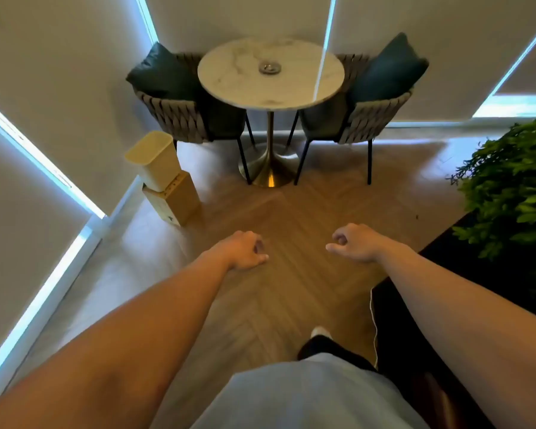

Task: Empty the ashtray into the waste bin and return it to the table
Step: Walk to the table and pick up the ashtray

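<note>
One ashtray [270, 68] is seen on one round table [229, 85], flanked by two chairs [180, 116]; one waste bin [153, 161] stands left. Left hand [245, 250] and right hand [353, 244] are held loosely curled, empty.

White-marbled table [229, 85], silver ashtray [270, 68]

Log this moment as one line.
hands: empty, loosely curled | ashtray: on table | bin: floor, left

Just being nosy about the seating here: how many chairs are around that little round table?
2. One woven chair stands left of the round table, the other chair right of it, each with a dark cushion. Nothing suggests a third, though the space behind the table is hidden.
</note>
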Demonstrator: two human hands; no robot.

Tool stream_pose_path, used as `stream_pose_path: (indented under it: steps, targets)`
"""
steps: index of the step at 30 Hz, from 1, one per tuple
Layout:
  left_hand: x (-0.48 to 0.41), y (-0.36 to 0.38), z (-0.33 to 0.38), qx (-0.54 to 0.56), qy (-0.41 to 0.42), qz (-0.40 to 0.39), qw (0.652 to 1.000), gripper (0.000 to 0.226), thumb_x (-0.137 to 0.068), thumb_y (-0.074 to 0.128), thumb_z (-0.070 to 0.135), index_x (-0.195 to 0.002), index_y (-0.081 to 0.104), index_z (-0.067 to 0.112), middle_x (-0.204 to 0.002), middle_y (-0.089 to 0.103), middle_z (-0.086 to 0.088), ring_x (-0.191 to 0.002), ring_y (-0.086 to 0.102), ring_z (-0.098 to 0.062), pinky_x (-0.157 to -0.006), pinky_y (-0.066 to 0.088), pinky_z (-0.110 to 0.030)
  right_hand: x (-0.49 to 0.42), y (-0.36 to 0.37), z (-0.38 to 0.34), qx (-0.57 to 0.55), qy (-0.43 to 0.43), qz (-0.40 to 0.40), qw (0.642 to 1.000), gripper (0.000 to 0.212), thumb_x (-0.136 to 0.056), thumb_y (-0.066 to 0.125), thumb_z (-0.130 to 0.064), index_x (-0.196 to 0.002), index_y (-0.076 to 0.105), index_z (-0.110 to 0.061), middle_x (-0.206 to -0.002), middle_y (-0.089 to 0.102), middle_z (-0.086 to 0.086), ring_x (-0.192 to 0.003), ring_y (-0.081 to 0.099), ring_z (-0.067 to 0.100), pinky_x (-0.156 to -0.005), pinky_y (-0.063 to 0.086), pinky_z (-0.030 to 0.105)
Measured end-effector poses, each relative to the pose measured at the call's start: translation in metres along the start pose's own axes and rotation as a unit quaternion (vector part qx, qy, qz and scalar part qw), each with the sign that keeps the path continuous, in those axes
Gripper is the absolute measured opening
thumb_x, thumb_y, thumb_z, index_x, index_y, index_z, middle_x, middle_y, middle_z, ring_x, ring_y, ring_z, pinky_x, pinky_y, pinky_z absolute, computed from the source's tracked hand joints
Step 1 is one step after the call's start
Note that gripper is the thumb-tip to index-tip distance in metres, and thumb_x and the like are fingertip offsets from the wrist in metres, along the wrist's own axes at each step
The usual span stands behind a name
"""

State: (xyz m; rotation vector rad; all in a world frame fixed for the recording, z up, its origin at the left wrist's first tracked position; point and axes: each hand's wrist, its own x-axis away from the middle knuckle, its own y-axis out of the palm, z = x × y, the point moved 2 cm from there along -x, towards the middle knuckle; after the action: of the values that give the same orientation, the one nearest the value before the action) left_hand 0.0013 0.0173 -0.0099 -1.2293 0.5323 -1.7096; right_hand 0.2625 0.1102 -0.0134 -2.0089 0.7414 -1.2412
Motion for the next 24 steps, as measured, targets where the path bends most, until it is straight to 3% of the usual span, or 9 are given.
stream_pose_path:
  steps: [9,12,17,24]
  targets:
    - [-0.015,0.045,-0.032,0.034,-0.044,-0.07,0.996,0.044,-0.094,0.059,0.045,-0.124,0.063,0.014,-0.123,0.064,-0.007,-0.112,0.06,-0.024,-0.099,0.05,-0.041,-0.018,0.055,-0.004,-0.031,0.026,-0.09,0.995,0.065,-0.098,0.053,-0.049,-0.148,0.043,-0.008,-0.149,0.049,0.011,-0.138,0.046,0.029,-0.11,0.041,0.04]
    - [-0.026,0.053,-0.04,0.053,-0.054,-0.067,0.995,0.039,-0.093,0.059,0.044,-0.121,0.064,0.017,-0.117,0.066,-0.003,-0.105,0.061,-0.02,-0.092,0.05,-0.036,-0.03,0.061,-0.002,-0.031,0.024,-0.108,0.993,0.064,-0.099,0.052,-0.047,-0.148,0.044,-0.008,-0.149,0.049,0.011,-0.138,0.046,0.028,-0.111,0.04,0.039]
    - [-0.053,0.051,-0.045,0.097,-0.069,-0.064,0.991,0.03,-0.094,0.06,0.036,-0.113,0.068,0.013,-0.109,0.068,-0.005,-0.101,0.064,-0.023,-0.095,0.052,-0.044,-0.062,0.052,0.005,-0.044,0.028,-0.135,0.99,0.063,-0.098,0.052,-0.048,-0.147,0.045,-0.008,-0.145,0.054,0.011,-0.133,0.051,0.027,-0.108,0.043,0.038]
    - [-0.106,0.029,-0.035,0.085,-0.103,-0.112,0.985,0.025,-0.092,0.061,0.032,-0.108,0.069,0.015,-0.109,0.07,-0.003,-0.101,0.065,-0.02,-0.096,0.052,-0.042,-0.12,0.017,0.025,-0.084,0.028,-0.138,0.986,0.061,-0.098,0.054,-0.047,-0.145,0.047,-0.01,-0.141,0.056,0.01,-0.129,0.054,0.025,-0.102,0.045,0.034]
